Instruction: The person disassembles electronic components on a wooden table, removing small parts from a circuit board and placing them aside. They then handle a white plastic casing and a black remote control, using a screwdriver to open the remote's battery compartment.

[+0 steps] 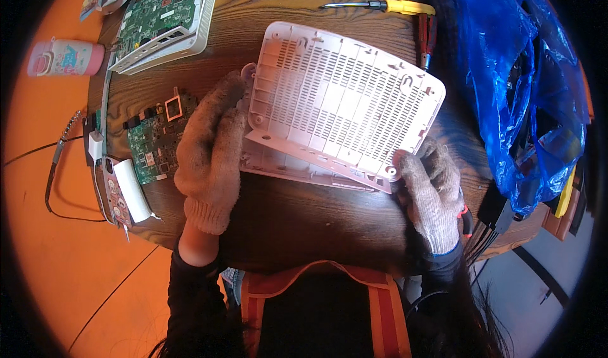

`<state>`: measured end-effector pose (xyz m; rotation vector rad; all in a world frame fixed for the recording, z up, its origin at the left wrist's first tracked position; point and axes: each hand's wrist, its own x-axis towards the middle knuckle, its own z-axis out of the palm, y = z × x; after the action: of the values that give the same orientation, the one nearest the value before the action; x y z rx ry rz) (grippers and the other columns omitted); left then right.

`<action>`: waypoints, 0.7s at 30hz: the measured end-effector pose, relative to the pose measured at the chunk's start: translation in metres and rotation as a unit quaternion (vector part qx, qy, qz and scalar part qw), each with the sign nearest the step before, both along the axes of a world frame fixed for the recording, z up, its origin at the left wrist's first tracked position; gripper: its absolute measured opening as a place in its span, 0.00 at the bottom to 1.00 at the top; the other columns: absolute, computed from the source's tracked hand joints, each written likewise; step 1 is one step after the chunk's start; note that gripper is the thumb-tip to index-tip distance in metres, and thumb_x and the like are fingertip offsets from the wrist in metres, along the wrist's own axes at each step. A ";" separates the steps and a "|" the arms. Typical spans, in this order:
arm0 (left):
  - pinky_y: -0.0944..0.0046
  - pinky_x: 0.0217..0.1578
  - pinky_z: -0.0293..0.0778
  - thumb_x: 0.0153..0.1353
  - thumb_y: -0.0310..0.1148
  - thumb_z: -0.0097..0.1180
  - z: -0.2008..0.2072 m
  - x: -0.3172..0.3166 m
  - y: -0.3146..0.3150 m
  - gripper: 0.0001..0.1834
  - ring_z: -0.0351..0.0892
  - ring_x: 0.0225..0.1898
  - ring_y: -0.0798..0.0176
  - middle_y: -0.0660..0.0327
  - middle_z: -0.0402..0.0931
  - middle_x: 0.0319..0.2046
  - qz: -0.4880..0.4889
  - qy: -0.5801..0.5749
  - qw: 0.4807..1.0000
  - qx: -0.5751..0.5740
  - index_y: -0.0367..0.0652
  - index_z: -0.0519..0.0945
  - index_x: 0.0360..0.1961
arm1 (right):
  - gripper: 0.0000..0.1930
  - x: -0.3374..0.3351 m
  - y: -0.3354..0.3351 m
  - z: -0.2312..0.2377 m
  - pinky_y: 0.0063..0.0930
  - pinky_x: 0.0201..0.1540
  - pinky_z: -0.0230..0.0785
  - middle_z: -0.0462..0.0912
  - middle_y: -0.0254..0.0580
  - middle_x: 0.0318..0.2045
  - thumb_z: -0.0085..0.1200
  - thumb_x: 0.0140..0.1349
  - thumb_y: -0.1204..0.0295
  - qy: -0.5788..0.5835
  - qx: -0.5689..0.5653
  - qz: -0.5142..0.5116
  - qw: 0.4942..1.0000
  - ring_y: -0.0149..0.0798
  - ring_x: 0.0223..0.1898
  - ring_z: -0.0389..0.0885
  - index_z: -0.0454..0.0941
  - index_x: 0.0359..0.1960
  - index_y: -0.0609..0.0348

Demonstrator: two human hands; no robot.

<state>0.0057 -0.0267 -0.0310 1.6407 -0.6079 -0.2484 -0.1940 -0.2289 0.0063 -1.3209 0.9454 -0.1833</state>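
Observation:
A white plastic router cover (335, 98) with rows of vent slots is tilted above the table, its ribbed inner side toward me. Beneath it shows a second white shell piece (285, 166), partly hidden by the cover. My left hand (212, 146), in a soiled knit glove, grips the left side of the casing; its thumb and fingertips are partly hidden. At the lower right corner, my right hand (434, 187), in a paler knit glove, pinches the cover with the thumb on the inner face. Whether the two pieces are joined, I cannot tell.
A bare green circuit board (155, 139) lies at left, beside a phone (120, 190). Open device casings with boards (158, 25) stand far left. A yellow-handled screwdriver (405, 6) lies at the back. A blue plastic bag (519, 92) covers the right side. A pink-lidded cup (66, 58) is far left.

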 end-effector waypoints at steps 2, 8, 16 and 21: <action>0.60 0.64 0.72 0.72 0.21 0.50 0.000 -0.001 0.002 0.20 0.77 0.61 0.55 0.45 0.74 0.63 0.031 0.027 0.999 -0.007 0.29 0.73 0.63 | 0.19 -0.013 0.000 -0.010 0.25 0.32 0.74 0.83 0.47 0.39 0.63 0.64 0.71 -0.036 0.004 -0.067 0.997 0.33 0.35 0.80 0.76 0.53 0.68; 0.58 0.67 0.69 0.72 0.22 0.49 -0.002 0.003 0.005 0.22 0.73 0.64 0.56 0.47 0.72 0.65 0.072 -0.015 0.997 0.008 0.30 0.71 0.66 | 0.33 -0.078 -0.025 -0.036 0.45 0.63 0.75 0.80 0.54 0.58 0.70 0.52 0.77 0.170 -0.685 -0.008 0.708 0.60 0.63 0.74 0.75 0.63 0.59; 0.57 0.70 0.65 0.73 0.20 0.45 -0.015 0.009 0.003 0.22 0.69 0.68 0.53 0.47 0.70 0.67 0.014 -0.100 0.991 -0.092 0.30 0.70 0.67 | 0.33 -0.116 -0.056 -0.051 0.57 0.65 0.69 0.78 0.52 0.62 0.76 0.47 0.65 0.221 -0.792 -0.029 0.569 0.61 0.67 0.70 0.81 0.57 0.58; 0.56 0.70 0.65 0.74 0.22 0.43 -0.021 0.008 0.007 0.22 0.68 0.69 0.52 0.46 0.68 0.68 0.020 -0.038 0.987 -0.155 0.30 0.67 0.68 | 0.31 -0.104 -0.040 -0.040 0.50 0.63 0.71 0.78 0.55 0.60 0.69 0.57 0.70 0.280 -0.801 0.038 0.528 0.58 0.63 0.75 0.74 0.63 0.60</action>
<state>0.0135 -0.0196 -0.0517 1.3638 -0.6362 -0.0569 -0.2982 -0.2690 -0.0338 -3.3163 1.2058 -0.6993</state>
